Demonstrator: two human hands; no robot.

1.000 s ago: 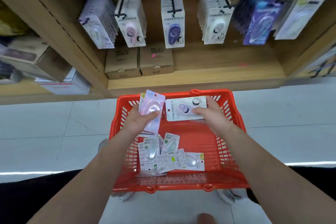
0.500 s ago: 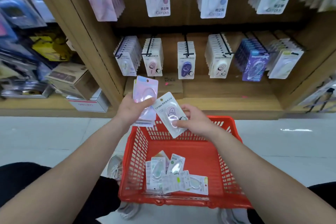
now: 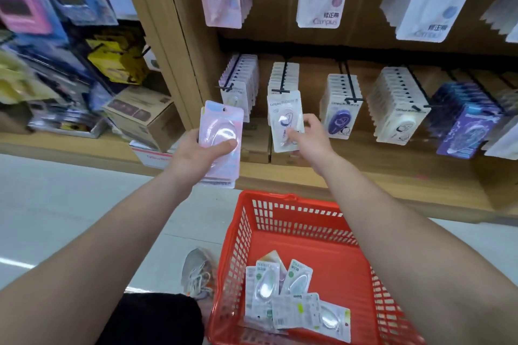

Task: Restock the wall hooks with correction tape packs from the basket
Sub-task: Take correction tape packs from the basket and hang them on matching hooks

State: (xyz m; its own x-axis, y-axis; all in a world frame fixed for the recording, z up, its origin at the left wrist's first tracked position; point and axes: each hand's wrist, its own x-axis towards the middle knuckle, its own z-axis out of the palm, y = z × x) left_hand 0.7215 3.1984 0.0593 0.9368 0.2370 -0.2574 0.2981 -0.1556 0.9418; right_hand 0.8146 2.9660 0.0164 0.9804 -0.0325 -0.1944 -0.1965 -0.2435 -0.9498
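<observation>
The white correction tape pack [image 3: 284, 117] is a flat card with grey print along its top and a clear blister over a purple-and-white dispenser. It stands upright in front of the 2nd row of hanging packs [image 3: 284, 73], its top edge at the tip of a black hook [image 3: 283, 80]; whether the hook passes through its hole cannot be told. A pink stack [image 3: 221, 123] of several pastel packs, each with a clear bubble and a hang hole, is held up to the left of it. Loose packs [image 3: 280, 297], white with green marks, lie overlapped in the near left corner of the red basket [image 3: 308, 221], which sits on a pale tiled floor [image 3: 70, 204]. A grey shoe [image 3: 197, 272] is just beside the basket's left wall. Behind stands a wooden shelf unit [image 3: 364, 173] with several rows of packs on black hooks, larger packs above and cardboard boxes [image 3: 255, 140] on the ledge below. The left hand [image 3: 193, 154] grips the pink stack, thumb laid across the front bubble and fingers behind. The right hand [image 3: 311, 143] pinches the white pack at its lower right, thumb on the face and fingers curled round the edge.
</observation>
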